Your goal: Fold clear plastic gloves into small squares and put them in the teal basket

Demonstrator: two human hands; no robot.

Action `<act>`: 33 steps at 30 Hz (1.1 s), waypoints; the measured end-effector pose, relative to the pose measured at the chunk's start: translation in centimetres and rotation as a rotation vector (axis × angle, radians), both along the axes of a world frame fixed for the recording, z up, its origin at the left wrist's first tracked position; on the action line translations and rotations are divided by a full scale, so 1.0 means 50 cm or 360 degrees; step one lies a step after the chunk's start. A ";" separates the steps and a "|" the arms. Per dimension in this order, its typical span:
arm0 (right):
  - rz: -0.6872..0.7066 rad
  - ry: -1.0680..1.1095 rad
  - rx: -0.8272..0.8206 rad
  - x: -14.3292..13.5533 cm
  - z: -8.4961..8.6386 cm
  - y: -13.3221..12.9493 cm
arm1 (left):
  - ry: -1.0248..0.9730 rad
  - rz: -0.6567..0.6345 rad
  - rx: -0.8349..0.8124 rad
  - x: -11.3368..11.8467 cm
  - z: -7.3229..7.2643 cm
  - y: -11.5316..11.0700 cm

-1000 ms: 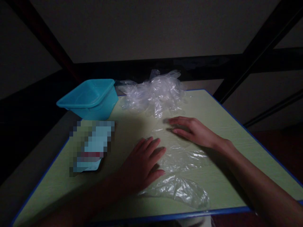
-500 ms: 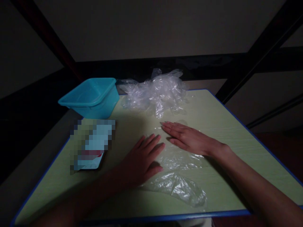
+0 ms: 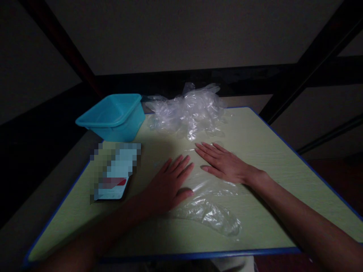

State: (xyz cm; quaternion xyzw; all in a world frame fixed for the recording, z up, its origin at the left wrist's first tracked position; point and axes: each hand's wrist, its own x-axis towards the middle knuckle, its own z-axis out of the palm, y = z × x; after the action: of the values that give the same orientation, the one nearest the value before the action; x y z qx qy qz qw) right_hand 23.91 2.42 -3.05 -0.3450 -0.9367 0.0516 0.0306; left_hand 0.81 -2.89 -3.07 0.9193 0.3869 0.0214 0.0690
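A clear disposable plastic glove [image 3: 217, 215] is laid out on the table, thin and wrinkled, with a finger-like part stretching toward the lower right. My left hand [image 3: 172, 183] rests flat on its left side, fingers spread. My right hand [image 3: 219, 162] lies palm down over its upper right part, fingers extended and slightly apart. Both hands cover portions of the glove, so its full outline is hidden. Beyond my fingertips sits a loose heap of clear plastic gloves [image 3: 195, 109], crumpled and shiny.
A turquoise plastic basin [image 3: 124, 124] stands at the table's far left corner. Nearer on the left lies a phone [image 3: 116, 173] with a lit, partly pixelated screen. The pale table [image 3: 272, 162] has a blue edge. Dark bars and a wall rise behind it.
My right-hand fingers have spread apart a little. Both hands stay flat on the plastic. The view has shifted slightly, moving the basin and phone rightward in the picture.
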 end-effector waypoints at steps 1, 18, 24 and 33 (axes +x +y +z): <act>-0.0005 -0.0007 0.0013 0.000 0.000 0.000 | 0.0007 0.0010 0.0000 0.000 0.001 -0.001; -0.0007 0.0010 0.0067 0.001 -0.002 0.000 | -0.0018 0.0070 0.0033 -0.058 -0.011 -0.017; -0.0006 0.0074 -0.0007 0.003 0.000 0.000 | -0.0048 -0.0041 -0.0011 -0.082 -0.003 -0.019; 0.0043 0.0288 -0.0007 -0.046 0.080 -0.075 | -0.0609 -0.0122 0.0388 -0.035 0.002 -0.062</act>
State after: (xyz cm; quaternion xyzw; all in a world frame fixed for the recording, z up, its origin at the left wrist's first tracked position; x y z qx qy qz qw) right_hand 21.61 -1.35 0.92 -0.3264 -0.9345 0.0849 0.1136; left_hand -0.94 -5.98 -2.95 0.9141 0.3260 0.2391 0.0304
